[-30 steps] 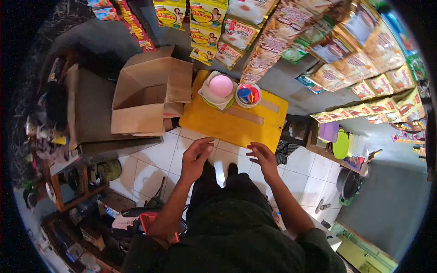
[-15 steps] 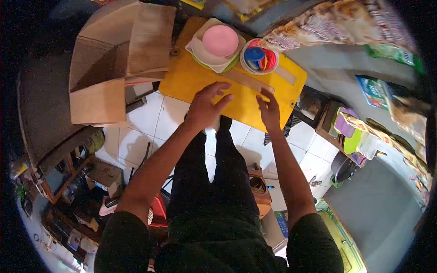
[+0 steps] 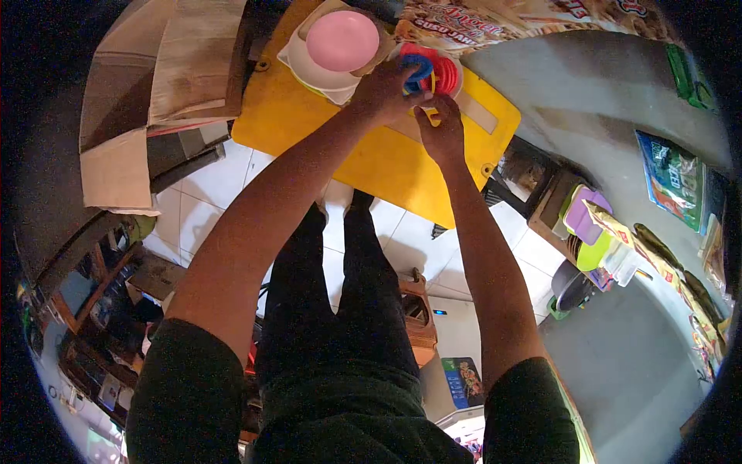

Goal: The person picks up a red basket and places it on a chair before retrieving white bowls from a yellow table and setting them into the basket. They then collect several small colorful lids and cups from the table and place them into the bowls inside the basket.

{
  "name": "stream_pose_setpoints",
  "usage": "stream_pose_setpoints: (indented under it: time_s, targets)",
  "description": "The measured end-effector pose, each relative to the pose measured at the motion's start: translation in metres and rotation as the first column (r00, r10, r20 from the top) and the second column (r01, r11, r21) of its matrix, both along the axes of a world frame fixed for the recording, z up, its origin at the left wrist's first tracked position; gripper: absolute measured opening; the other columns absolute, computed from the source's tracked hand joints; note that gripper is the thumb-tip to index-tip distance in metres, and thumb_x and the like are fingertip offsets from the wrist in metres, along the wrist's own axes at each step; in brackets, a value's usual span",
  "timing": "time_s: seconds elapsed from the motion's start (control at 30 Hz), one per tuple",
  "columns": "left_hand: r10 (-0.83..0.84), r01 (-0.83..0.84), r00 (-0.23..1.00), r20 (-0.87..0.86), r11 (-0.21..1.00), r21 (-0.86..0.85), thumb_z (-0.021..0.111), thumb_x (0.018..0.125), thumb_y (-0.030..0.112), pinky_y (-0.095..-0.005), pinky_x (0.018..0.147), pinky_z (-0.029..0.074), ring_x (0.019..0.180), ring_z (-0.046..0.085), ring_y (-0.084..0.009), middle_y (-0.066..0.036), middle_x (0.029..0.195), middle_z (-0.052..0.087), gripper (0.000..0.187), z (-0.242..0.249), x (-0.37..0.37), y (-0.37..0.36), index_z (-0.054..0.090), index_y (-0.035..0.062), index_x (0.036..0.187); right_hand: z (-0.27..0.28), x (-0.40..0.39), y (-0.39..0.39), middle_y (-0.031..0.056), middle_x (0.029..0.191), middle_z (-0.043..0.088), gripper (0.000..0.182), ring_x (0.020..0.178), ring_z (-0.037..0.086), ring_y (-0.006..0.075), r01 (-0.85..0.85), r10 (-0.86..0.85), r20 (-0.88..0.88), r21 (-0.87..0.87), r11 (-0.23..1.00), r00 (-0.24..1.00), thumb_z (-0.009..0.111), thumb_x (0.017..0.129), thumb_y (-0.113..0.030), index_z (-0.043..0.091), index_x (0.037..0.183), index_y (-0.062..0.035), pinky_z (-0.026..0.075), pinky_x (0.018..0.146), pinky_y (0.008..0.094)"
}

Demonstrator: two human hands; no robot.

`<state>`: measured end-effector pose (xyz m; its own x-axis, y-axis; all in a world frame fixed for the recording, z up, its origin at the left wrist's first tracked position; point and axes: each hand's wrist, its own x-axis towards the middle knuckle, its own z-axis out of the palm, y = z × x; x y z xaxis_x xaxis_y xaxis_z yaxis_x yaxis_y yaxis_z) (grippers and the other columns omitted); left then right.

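At the far side of the yellow table (image 3: 309, 116), a round tub (image 3: 458, 83) holds red, blue and yellow plastic pieces. My left hand (image 3: 384, 91) has reached over to its left side, with fingers curled around a blue ringed plastic piece (image 3: 418, 68). Close beside it, my right hand (image 3: 443, 131) is at the tub's near edge, thumb and fingers bent around a small yellow plastic piece (image 3: 434, 115). Red plastic rings (image 3: 446, 76) fill the tub's right part. My hands partly hide the tub's near rim.
Left of the tub, a pink bowl (image 3: 342, 41) sits on top of pale square dishes (image 3: 301, 68). An open cardboard box (image 3: 116, 170) stands to the left. Snack packets (image 3: 495, 23) hang along the wall. Stacked plastic containers (image 3: 589, 213) are on the right.
Both hands have moved forward from over the table's near part to the tub. My left hand has closed around the blue piece, and my right hand has come in at the near edge.
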<state>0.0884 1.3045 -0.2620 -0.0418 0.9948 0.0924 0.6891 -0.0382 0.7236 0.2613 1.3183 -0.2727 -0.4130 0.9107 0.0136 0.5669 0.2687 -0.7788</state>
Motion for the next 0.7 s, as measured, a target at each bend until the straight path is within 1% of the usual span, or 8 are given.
stream_pose_setpoints:
  time_s: [0.1,0.2,0.3,0.4,0.47,0.6,0.67,0.7]
  targets:
    - [0.021,-0.021,0.999,-0.031,1.000,-0.019,0.064,0.082,0.049,-0.0425,0.100,0.043,0.119,0.051,-0.0324,-0.017,0.123,0.057,0.063,-0.009,-0.001,0.000,0.054,0.0065,0.127,0.000,0.001,0.006,0.0146,0.123,0.053,0.028,0.103,0.058,0.0295,-0.060,0.059,0.072,0.019,0.998,0.996,0.069,0.081,-0.021,0.061,0.106,-0.0105,0.052,0.081,0.0368]
    - [0.046,-0.045,0.999,-0.024,0.999,0.014,0.065,0.082,0.047,-0.0413,0.102,0.041,0.121,0.051,-0.0312,-0.017,0.125,0.057,0.060,-0.016,-0.006,-0.001,0.056,0.0062,0.126,0.008,0.000,0.004,0.0159,0.125,0.053,0.026,0.111,0.055,0.0316,-0.082,0.086,0.041,-0.090,0.993,0.995,0.068,0.082,-0.020,0.062,0.105,-0.0099,0.050,0.088,0.0372]
    - [0.062,-0.062,0.998,0.017,0.998,0.006,0.066,0.083,0.044,-0.0406,0.104,0.039,0.122,0.050,-0.0302,-0.016,0.128,0.056,0.057,-0.019,-0.008,0.001,0.058,0.0060,0.124,0.000,-0.005,0.000,0.0171,0.132,0.050,0.027,0.118,0.053,0.0322,-0.053,0.044,0.194,0.042,0.998,0.980,0.068,0.082,-0.018,0.062,0.107,-0.0097,0.047,0.095,0.0382]
    - [0.077,-0.075,0.993,0.090,0.997,-0.030,0.066,0.083,0.041,-0.0403,0.105,0.038,0.123,0.049,-0.0297,-0.015,0.129,0.055,0.053,-0.009,-0.010,-0.004,0.059,0.0062,0.123,-0.004,-0.010,0.000,0.0138,0.124,0.058,0.024,0.114,0.055,0.0290,0.026,-0.036,0.077,0.121,0.992,0.996,0.068,0.083,-0.016,0.065,0.106,-0.0098,0.051,0.086,0.0359]
    - [0.095,-0.091,0.986,0.134,0.995,-0.038,0.066,0.084,0.039,-0.0402,0.105,0.038,0.123,0.049,-0.0296,-0.015,0.129,0.056,0.051,0.004,-0.011,-0.011,0.059,0.0063,0.123,-0.003,-0.008,0.007,0.0174,0.130,0.054,0.029,0.122,0.051,0.0288,-0.099,0.094,0.067,0.070,0.993,0.993,0.068,0.084,-0.017,0.064,0.110,-0.0074,0.050,0.090,0.0371]
    - [0.220,-0.229,0.947,0.234,0.973,0.014,0.067,0.084,0.033,-0.0388,0.105,0.038,0.122,0.050,-0.0291,-0.015,0.127,0.056,0.046,0.038,-0.014,-0.045,0.060,0.0074,0.122,0.007,0.000,0.008,0.0203,0.136,0.048,0.034,0.124,0.048,0.0346,-0.083,0.079,-0.040,-0.086,0.993,0.996,0.069,0.082,-0.015,0.061,0.114,-0.0081,0.044,0.099,0.0389]
    - [0.265,-0.281,0.938,0.224,0.958,0.046,0.068,0.084,0.029,-0.0381,0.104,0.039,0.121,0.051,-0.0288,-0.014,0.126,0.057,0.043,0.060,-0.018,-0.071,0.061,0.0078,0.121,0.017,0.004,0.000,0.0190,0.134,0.050,0.035,0.121,0.051,0.0348,-0.028,0.026,0.014,0.171,0.985,1.000,0.068,0.083,-0.013,0.060,0.117,-0.0089,0.047,0.095,0.0389]
    - [0.307,-0.335,0.909,0.281,0.941,0.054,0.069,0.083,0.020,-0.0382,0.104,0.040,0.120,0.052,-0.0283,-0.014,0.126,0.058,0.041,0.075,-0.020,-0.087,0.062,0.0068,0.120,0.024,0.003,-0.002,0.0178,0.133,0.052,0.041,0.111,0.058,0.0321,0.055,-0.051,-0.030,0.135,0.989,0.998,0.068,0.083,-0.011,0.058,0.123,-0.0096,0.051,0.087,0.0367]
